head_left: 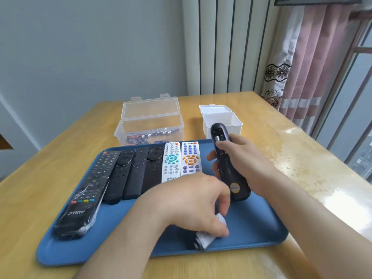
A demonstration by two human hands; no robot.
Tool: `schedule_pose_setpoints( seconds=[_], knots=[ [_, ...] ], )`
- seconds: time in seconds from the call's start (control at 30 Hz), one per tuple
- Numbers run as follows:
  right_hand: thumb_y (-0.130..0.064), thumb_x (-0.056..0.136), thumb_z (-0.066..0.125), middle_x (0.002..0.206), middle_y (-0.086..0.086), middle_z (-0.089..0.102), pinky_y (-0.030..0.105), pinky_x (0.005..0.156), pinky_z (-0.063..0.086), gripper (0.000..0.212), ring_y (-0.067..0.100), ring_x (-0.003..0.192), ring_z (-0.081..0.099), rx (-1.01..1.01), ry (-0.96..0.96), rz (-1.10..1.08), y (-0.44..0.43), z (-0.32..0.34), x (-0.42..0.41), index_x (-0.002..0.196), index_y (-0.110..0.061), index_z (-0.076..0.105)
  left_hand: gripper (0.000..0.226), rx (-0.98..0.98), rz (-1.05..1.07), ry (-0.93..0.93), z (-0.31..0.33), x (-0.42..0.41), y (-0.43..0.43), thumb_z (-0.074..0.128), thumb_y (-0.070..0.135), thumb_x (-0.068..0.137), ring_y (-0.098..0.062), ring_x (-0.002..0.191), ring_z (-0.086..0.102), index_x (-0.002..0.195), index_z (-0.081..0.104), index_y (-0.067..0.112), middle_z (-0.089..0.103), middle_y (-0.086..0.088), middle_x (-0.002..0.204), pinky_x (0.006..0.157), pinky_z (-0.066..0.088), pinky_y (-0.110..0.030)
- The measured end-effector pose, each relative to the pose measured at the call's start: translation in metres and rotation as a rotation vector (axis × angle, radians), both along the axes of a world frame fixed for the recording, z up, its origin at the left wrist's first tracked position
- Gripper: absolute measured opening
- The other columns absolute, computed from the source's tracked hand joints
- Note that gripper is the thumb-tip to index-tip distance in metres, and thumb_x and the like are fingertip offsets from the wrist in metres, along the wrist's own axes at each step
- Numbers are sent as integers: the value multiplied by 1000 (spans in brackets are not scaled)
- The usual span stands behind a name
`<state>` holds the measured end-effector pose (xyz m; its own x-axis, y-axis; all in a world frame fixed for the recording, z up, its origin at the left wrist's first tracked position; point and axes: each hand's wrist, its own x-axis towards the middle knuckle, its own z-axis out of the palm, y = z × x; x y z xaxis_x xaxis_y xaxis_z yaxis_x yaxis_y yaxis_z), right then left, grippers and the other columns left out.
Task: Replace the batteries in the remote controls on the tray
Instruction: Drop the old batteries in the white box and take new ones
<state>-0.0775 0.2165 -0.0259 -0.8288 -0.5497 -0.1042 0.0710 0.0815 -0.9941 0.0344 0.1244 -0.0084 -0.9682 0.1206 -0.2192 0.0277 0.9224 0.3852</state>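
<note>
A blue tray (255, 234) carries a row of remotes: several black ones (132, 174) on the left and two white ones (180, 160) with coloured buttons. My right hand (239, 158) grips a black remote (231, 174) back side up above the tray's right part. Its battery bay is open near the top and batteries show inside. My left hand (193, 204) is down at the tray's front, fingers curled on a dark piece with a white label (205, 238), apparently the battery cover; most of it is hidden under the hand.
Behind the tray stands a clear plastic box (149, 125) with its lid up and several batteries (153, 135) inside. A small white box (222, 122) with its lid open stands to its right. The wooden table (302, 158) ends at the right near a curtain and window.
</note>
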Motion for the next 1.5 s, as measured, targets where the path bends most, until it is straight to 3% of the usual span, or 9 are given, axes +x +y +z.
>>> schedule_pose_setpoints(
  seconds=[0.13,0.23,0.43,0.63,0.97,1.13,1.27,1.33,1.5],
  knots=[
    [-50,98,46,65,6,66,24,52,50,44,20,54,61,-85,-151,35,4,5,-1,89,-11,64,21,741,230,321,12,-2,-17,77,6,77,-15,57,50,86,64,20,59,-18,64,52,43,-20],
    [-62,96,35,66,12,66,30,50,53,63,26,52,61,-171,-261,202,8,10,0,105,-7,62,18,1178,469,628,11,-9,-31,75,12,70,-13,63,62,88,71,16,70,-5,71,56,52,-21],
    [-68,93,32,82,20,66,34,55,53,74,29,59,59,-212,-246,383,4,13,7,104,-3,65,12,1438,597,686,0,-15,-33,67,14,80,-19,65,64,90,66,7,68,-7,72,67,56,-28],
    [-66,94,33,86,21,66,36,60,53,76,28,62,58,-203,-236,433,0,12,12,115,0,62,17,1362,566,759,-3,-16,-29,70,18,78,-26,51,50,89,65,6,66,-23,80,56,49,-35],
    [-65,94,36,85,20,66,35,59,54,72,26,59,59,-172,-168,387,2,16,18,95,-1,69,8,1237,555,783,-5,-19,-24,68,7,84,-23,46,46,90,69,3,66,-10,67,46,43,-32],
    [-64,95,36,83,18,65,36,59,53,67,26,62,58,-167,-159,375,2,18,21,98,-6,70,14,1043,558,860,-9,-21,-24,75,12,81,-24,48,50,94,73,7,65,-21,73,47,45,-33],
    [-56,99,37,80,18,66,36,60,53,57,26,60,59,-191,-159,338,1,19,24,99,-10,70,23,766,593,979,-10,-21,-28,81,19,75,-15,68,60,95,72,25,65,-8,83,64,52,-24],
    [-46,101,41,71,16,66,34,57,54,48,25,55,60,-201,-172,263,0,20,25,100,-8,69,31,668,562,985,-8,-20,-28,83,24,70,-11,72,61,98,70,28,65,0,87,67,56,-31],
    [-27,101,47,83,19,67,34,52,54,31,27,58,60,-249,-201,165,-1,20,22,109,-2,65,84,391,383,872,-5,-16,-27,84,40,52,2,100,51,129,59,19,49,13,117,88,52,-27]
  ],
)
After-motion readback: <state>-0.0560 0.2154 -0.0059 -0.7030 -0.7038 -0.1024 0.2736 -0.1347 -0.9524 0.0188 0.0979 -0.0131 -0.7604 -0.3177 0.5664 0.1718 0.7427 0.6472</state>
